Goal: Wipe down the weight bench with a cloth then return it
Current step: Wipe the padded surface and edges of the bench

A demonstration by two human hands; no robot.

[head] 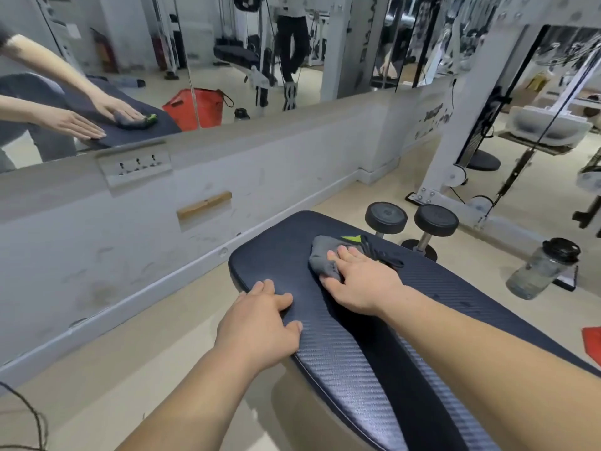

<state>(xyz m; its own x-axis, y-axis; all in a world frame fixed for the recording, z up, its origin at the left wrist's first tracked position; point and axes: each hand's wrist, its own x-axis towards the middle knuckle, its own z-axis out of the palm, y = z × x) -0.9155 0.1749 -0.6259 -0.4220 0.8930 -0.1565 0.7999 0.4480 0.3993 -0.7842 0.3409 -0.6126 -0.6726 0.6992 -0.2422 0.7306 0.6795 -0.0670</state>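
Observation:
The weight bench [351,362] has a dark blue padded top with a woven texture and runs from the lower right toward the middle. A crumpled grey cloth [322,255] lies on its far end, beside a green mark on the pad. My right hand [361,281] presses flat on the cloth, fingers spread over it. My left hand [260,323] rests on the bench's left edge, fingers apart and bent over the rim, holding nothing.
Two black dumbbells [411,222] stand on the floor just past the bench end. A clear water bottle [543,268] stands at the right. A white cable machine frame [468,125] rises behind. A low wall with a mirror [195,60] runs along the left.

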